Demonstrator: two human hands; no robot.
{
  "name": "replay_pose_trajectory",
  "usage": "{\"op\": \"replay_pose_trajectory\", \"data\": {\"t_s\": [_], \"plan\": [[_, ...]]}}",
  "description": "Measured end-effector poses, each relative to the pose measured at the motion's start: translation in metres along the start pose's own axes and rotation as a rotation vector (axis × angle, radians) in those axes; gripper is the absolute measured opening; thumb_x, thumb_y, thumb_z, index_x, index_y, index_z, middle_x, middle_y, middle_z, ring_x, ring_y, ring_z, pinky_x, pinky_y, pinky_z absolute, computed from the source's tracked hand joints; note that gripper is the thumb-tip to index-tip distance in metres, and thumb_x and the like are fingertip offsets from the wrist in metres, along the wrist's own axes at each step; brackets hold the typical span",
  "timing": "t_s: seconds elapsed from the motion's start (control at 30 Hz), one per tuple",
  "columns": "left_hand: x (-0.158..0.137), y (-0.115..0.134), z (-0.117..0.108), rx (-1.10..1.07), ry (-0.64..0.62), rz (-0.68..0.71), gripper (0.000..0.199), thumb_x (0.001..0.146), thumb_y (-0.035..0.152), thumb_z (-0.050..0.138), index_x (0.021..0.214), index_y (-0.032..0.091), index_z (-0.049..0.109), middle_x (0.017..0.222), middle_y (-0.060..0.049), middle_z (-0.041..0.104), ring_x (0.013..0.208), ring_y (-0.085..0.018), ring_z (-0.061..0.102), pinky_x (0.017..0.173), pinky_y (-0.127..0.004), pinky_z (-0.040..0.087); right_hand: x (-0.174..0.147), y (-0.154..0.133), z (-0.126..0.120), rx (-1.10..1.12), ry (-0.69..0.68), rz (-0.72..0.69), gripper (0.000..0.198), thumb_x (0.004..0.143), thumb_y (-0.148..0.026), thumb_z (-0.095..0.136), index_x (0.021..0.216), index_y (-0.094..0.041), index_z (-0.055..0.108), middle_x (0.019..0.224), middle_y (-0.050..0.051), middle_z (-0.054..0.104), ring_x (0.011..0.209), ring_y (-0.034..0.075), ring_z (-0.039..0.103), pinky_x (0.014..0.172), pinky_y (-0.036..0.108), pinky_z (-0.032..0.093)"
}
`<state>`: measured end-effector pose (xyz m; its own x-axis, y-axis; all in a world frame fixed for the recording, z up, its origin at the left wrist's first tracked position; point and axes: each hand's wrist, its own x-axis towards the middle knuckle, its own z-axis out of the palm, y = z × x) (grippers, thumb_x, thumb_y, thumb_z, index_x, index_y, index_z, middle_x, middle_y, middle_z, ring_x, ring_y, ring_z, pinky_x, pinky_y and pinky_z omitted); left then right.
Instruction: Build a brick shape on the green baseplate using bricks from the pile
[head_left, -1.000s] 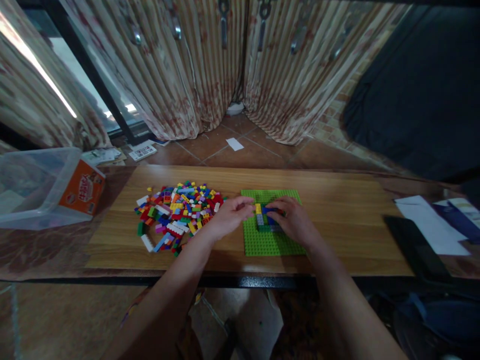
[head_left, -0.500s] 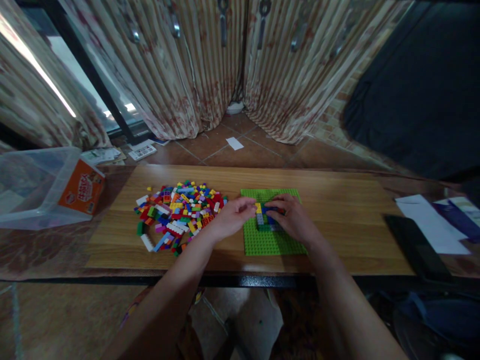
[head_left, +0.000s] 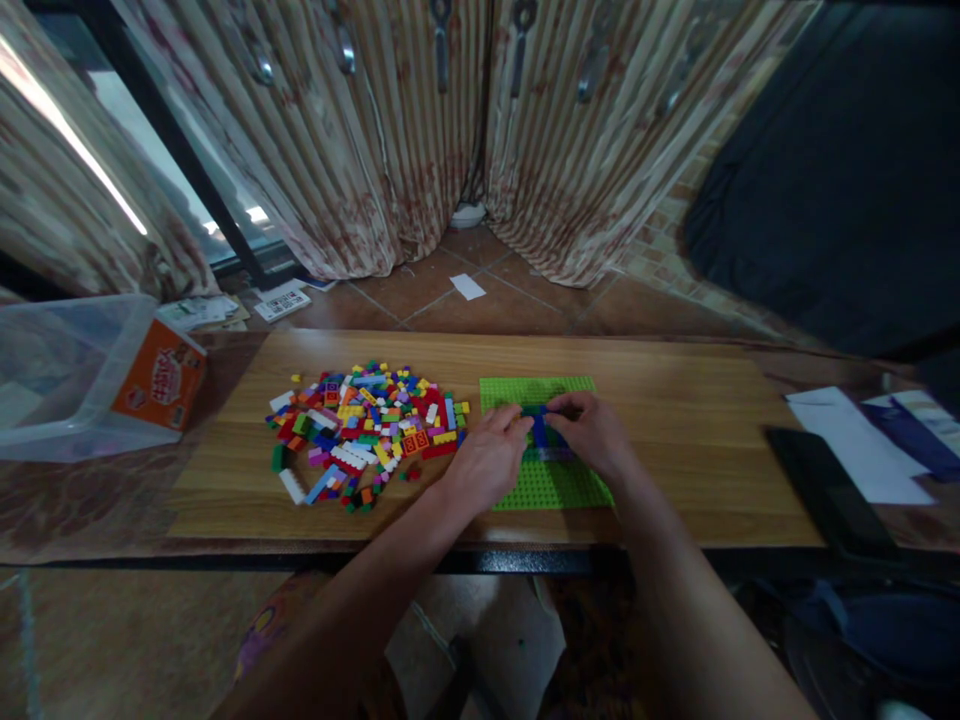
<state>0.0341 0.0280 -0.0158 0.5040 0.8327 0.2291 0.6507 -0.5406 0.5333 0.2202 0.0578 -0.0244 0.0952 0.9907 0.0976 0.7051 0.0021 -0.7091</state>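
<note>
On the studded green baseplate (head_left: 555, 492) stands a small structure of toy bricks, with blue bricks (head_left: 541, 436) in its middle and a pale purple brick (head_left: 556, 454) along its near side. My left hand (head_left: 491, 455) is closed at the structure's left side, its fingertips against the bricks; it covers the yellow part and whatever it may grip. From the right, my right hand (head_left: 589, 428) pinches at a blue brick on the far edge with thumb and index finger.
A heap of mixed toy bricks (head_left: 360, 425) lies left of the baseplate on the wooden table (head_left: 690, 440). A clear plastic bin (head_left: 67, 380) is at the far left. A black phone-like slab (head_left: 829, 490) and white papers (head_left: 862, 445) lie at the right.
My left hand has shifted right and nearer over the structure's left side, hiding the yellow and grey bricks. My right fingertips have drawn back slightly right, uncovering more blue.
</note>
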Motion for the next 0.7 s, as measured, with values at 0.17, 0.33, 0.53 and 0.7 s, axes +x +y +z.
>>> {"op": "replay_pose_trajectory", "data": {"t_s": [0.17,0.33,0.53,0.7], "plan": [[-0.0004,0.0006,0.0100,0.151,-0.017,0.040,0.036,0.093,0.018,0.038,0.124,0.010,0.054,0.131,-0.017,0.053,0.120,-0.026,0.050,0.104,-0.045,0.040,0.0006,-0.0009,0.0020,-0.011,-0.003,-0.006,0.020,0.068,-0.032,0.065,0.079,-0.016,0.071,0.076,0.004,0.067,0.067,0.016,0.058,0.064,0.031,0.047],[0.0004,0.0015,0.0095,0.180,-0.029,0.058,0.035,0.093,0.016,0.035,0.121,0.008,0.055,0.130,-0.019,0.054,0.117,-0.026,0.051,0.102,-0.043,0.040,0.0016,0.0001,0.0037,0.013,-0.002,0.007,0.017,0.066,-0.030,0.066,0.076,-0.017,0.071,0.072,0.003,0.067,0.064,0.016,0.058,0.061,0.030,0.047],[0.0021,0.0038,0.0080,0.259,-0.078,0.110,0.034,0.091,0.012,0.037,0.120,0.005,0.055,0.126,-0.016,0.056,0.107,-0.024,0.052,0.096,-0.038,0.041,0.0024,-0.0002,0.0053,0.033,0.011,0.046,0.013,0.063,-0.026,0.068,0.073,-0.017,0.070,0.066,0.003,0.065,0.059,0.016,0.057,0.054,0.028,0.044],[0.0008,0.0100,0.0036,0.336,-0.087,0.053,0.034,0.089,0.012,0.042,0.119,0.008,0.055,0.119,-0.013,0.059,0.100,-0.026,0.051,0.081,-0.040,0.043,0.0033,0.0005,0.0069,0.082,-0.025,0.065,0.011,0.064,-0.024,0.067,0.072,-0.017,0.069,0.064,0.002,0.066,0.057,0.016,0.058,0.053,0.029,0.044]]}}
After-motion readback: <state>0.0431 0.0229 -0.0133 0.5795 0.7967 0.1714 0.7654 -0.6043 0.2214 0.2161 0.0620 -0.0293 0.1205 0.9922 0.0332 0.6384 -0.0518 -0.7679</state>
